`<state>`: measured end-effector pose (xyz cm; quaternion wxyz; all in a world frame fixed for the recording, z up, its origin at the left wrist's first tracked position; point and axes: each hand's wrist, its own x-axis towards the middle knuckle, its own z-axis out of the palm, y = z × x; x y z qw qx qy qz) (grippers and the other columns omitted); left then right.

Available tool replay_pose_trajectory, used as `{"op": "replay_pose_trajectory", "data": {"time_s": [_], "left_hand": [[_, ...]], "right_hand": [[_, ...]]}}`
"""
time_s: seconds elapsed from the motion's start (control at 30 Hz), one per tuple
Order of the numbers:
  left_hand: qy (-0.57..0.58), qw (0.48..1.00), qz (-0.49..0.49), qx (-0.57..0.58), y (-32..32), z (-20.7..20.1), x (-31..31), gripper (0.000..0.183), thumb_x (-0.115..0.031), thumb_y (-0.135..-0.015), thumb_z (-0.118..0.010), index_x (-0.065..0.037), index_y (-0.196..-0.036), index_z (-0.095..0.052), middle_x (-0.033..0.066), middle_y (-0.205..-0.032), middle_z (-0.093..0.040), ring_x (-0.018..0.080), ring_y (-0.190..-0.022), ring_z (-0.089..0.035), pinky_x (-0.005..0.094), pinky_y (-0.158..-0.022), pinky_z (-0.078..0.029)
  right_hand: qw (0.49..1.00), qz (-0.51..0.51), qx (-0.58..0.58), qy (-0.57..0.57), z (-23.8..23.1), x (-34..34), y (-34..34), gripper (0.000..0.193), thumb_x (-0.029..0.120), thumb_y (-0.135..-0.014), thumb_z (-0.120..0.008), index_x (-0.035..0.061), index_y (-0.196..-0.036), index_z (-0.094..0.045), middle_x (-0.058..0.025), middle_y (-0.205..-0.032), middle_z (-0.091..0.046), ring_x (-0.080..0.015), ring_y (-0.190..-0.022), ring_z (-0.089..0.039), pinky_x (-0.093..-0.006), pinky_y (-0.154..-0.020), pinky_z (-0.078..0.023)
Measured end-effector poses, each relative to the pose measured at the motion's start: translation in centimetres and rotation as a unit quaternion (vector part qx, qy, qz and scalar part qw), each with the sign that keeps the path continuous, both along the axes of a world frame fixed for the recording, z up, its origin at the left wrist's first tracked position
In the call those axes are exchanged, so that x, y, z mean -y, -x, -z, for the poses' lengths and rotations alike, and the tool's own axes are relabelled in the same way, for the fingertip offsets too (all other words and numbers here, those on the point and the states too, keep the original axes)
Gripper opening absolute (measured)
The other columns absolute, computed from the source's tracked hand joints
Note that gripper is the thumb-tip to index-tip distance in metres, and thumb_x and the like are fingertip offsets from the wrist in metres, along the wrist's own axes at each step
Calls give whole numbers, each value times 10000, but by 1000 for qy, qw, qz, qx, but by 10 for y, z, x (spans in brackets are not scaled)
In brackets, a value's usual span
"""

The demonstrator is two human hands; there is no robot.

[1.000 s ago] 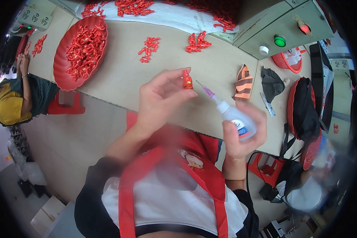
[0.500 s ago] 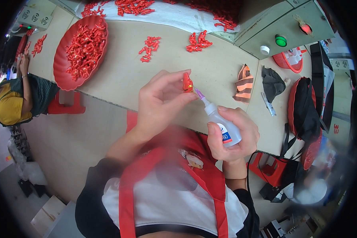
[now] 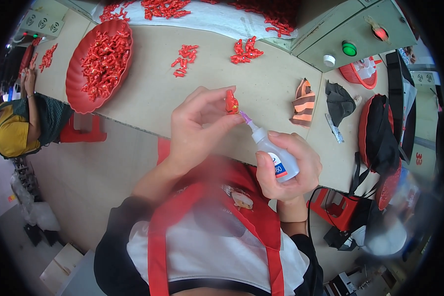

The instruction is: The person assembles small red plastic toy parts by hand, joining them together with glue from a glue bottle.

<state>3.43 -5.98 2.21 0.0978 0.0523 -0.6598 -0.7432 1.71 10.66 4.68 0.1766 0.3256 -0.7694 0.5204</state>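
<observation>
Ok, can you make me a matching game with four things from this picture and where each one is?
Things:
1. small red part
2. white squeeze bottle
3. red tray
4. green button

Places:
A. on the grey box at the top right
B. pinched in the left hand
C. on the table at the left, full of red pieces
D. gripped in the right hand, its purple tip at the small red part

Pairs: 1-B, 2-D, 3-C, 4-A
</observation>
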Motion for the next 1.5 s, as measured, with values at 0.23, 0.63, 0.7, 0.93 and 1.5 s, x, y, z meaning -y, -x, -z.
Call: {"op": "replay_pose_trajectory", "data": {"time_s": [0.23,0.63,0.7,0.93,1.5], "left_hand": [[-1,1000,4,-1,0,0,1,368,73,-723,-647,35,-1079,-564,73,-912,-536,166,-851,-617,267,-737,-525],[12,1000,1,-1,-1,-2,0,369,75,-718,-649,35,-1076,-564,71,-907,-534,159,-840,-618,263,-722,-526],[10,1000,-6,-7,-2,1,2,367,74,-720,-647,34,-1075,-565,71,-904,-531,158,-838,-618,259,-724,-522],[-66,993,-65,71,-18,16,42,373,55,-752,-632,48,-1112,-534,94,-955,-596,150,-833,-617,252,-743,-496],[-122,985,-79,93,-42,31,82,370,54,-769,-610,64,-1125,-510,89,-962,-587,145,-862,-593,261,-777,-484]], "right_hand": [[1000,5,-11,12,-1,4,1,295,14,-646,-642,-64,-918,-556,-142,-679,-595,-168,-499,-539,-239,-469,-413],[1000,8,-4,6,0,3,1,284,30,-649,-645,-50,-911,-567,-143,-698,-609,-172,-519,-560,-244,-485,-430],[1000,15,-13,-2,0,5,3,274,48,-659,-649,-50,-904,-576,-128,-703,-613,-158,-545,-569,-241,-501,-436],[950,-1,308,56,7,26,13,247,41,-724,-626,-36,-949,-564,-97,-745,-622,-130,-609,-591,-223,-529,-446],[894,-25,138,-425,54,162,98,293,208,-681,-689,67,-935,-642,-171,-761,-634,-345,-744,-613,-417,-665,-475]]}}
